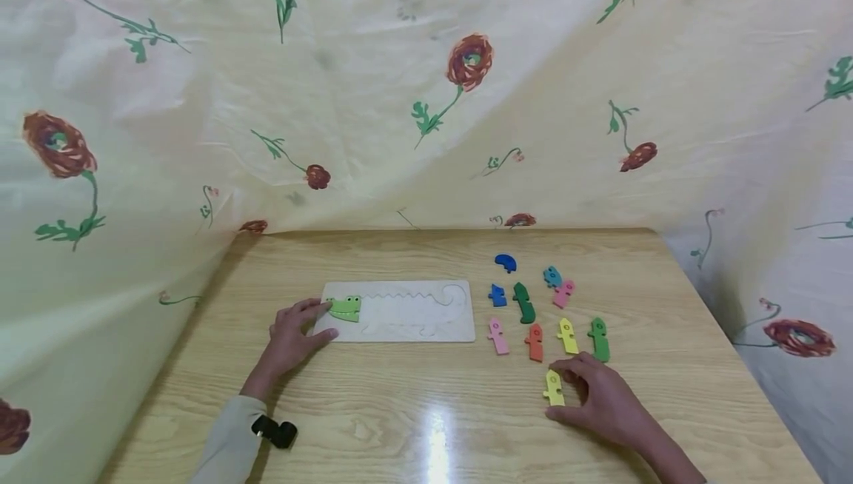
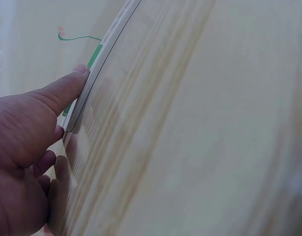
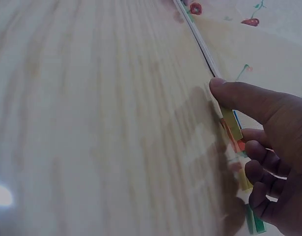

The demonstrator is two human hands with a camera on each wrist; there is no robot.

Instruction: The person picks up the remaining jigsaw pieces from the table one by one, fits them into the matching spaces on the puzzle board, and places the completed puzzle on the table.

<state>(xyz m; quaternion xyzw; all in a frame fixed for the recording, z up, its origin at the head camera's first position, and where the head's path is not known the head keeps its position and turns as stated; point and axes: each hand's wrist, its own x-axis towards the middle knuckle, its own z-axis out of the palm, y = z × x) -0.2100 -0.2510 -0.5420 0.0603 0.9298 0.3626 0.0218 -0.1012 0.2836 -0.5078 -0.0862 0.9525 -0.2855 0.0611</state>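
Note:
In the head view, a pale puzzle board [image 1: 406, 330] with crocodile outlines lies on the table, a green crocodile-head piece [image 1: 345, 309] at its left end. My left hand [image 1: 296, 336] rests on that end, index finger at the snout and thumb near the lower edge. In the left wrist view its thumb [image 2: 67, 88] lies straight against the board's edge [image 2: 99, 61]. To the right, my right hand [image 1: 600, 399] pinches a yellow puzzle piece [image 1: 554, 388] between thumb and fingers. The right wrist view shows this piece [image 3: 233, 125] edge-on, partly covered by the thumb.
Right of the board lie several loose pieces, including a dark green one [image 1: 523, 303], a red one [image 1: 535, 342], a second yellow one [image 1: 567, 336], a green one [image 1: 599, 340], a pink one [image 1: 497, 336] and a blue one [image 1: 506, 263]. Flowered cloth [image 1: 373, 136] hangs behind the table.

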